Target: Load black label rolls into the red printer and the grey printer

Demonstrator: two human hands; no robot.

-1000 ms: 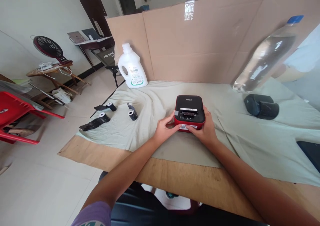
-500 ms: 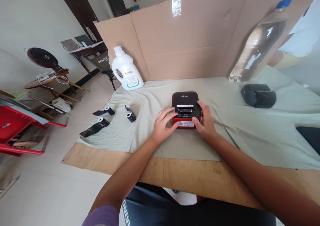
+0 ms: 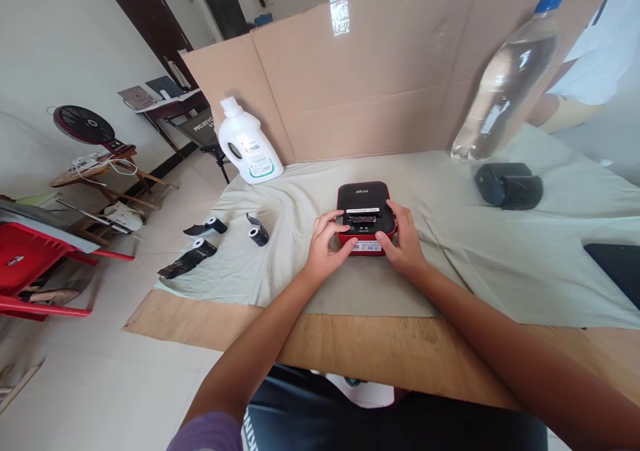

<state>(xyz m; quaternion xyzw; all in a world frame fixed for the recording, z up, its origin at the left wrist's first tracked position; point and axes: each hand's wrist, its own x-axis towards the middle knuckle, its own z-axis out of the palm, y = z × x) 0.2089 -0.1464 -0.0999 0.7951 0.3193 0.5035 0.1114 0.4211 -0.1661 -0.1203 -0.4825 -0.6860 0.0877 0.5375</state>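
Observation:
A small black-topped receipt printer [image 3: 363, 201] with red sides sits on the cloth in front of me, a dark strip showing at the slot in its lid. My left hand [image 3: 327, 246] holds it at the left front corner, fingertips over the top edge and thumb against the front face. On the other side, my right hand [image 3: 406, 243] grips the right edge, its thumb at the front right corner. To the left lie three dark paper rolls with loose ends: one roll [image 3: 259, 233] nearest the printer, another roll [image 3: 217, 224] farther off, and a third roll [image 3: 202, 248] with a long tail.
A white detergent bottle [image 3: 249, 146] stands at the back left against a cardboard panel [image 3: 370, 91]. A large clear bottle [image 3: 505, 84] with a blue cap stands back right, near a black object [image 3: 509, 186]. A dark flat item [image 3: 617, 271] lies at the right edge.
My view has shifted slightly, so the scene sits a little differently. Both hands stay on the printer, with only slight finger movement.

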